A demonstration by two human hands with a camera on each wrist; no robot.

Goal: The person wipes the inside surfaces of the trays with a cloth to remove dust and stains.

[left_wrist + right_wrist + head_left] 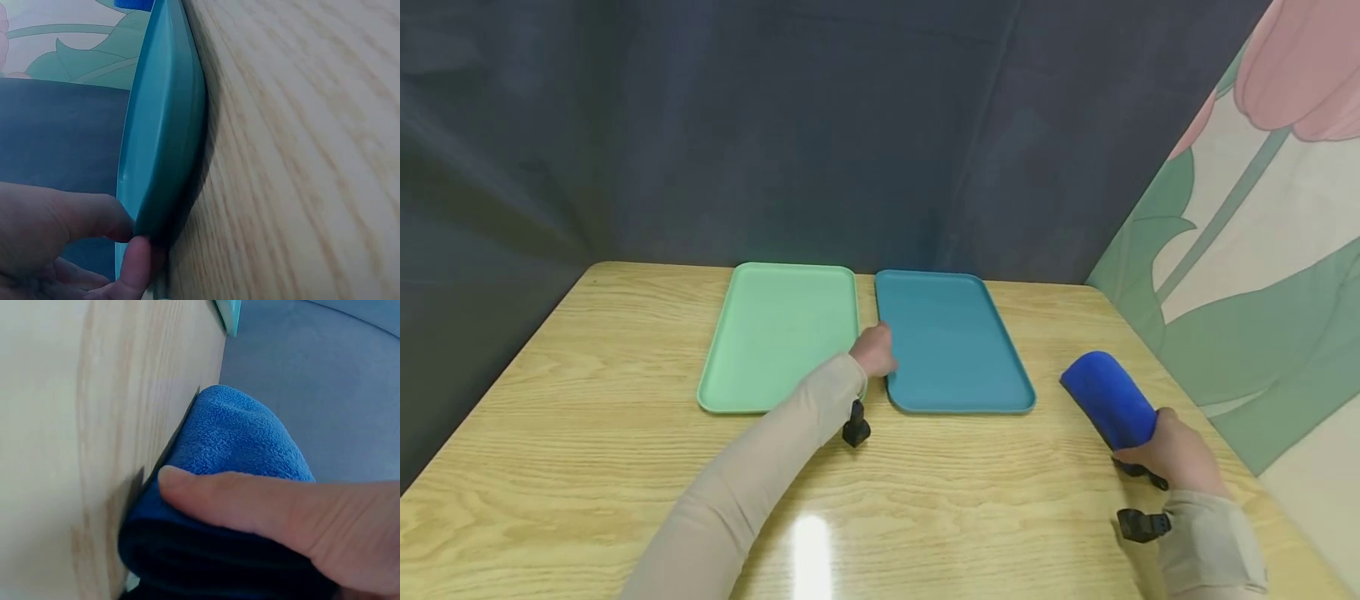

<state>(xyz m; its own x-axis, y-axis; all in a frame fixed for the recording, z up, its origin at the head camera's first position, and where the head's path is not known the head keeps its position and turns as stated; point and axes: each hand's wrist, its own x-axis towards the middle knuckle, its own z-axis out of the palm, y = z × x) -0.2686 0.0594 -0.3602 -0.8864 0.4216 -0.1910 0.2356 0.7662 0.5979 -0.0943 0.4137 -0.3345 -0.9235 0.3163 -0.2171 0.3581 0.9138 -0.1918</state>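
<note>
My left hand [874, 350] reaches out to the near-left side of the blue tray [955, 342]. The left wrist view shows thumb and finger pinching the rim of this tray [164, 137], whose underside edge stands close over the wood. At the far right, my right hand [1183, 458] holds a folded blue towel [1108, 400] by its near end. In the right wrist view the thumb lies across the fluffy towel [237, 434], and its thick folded layers show dark below the thumb. The other fingers are hidden behind it.
A light green tray [782, 333] lies left of the blue one, partly behind my left forearm. Both rest on a wooden table [587, 433]. A dark curtain [820, 133] hangs along the back, and a tulip-patterned cloth [1262, 308] borders the right side.
</note>
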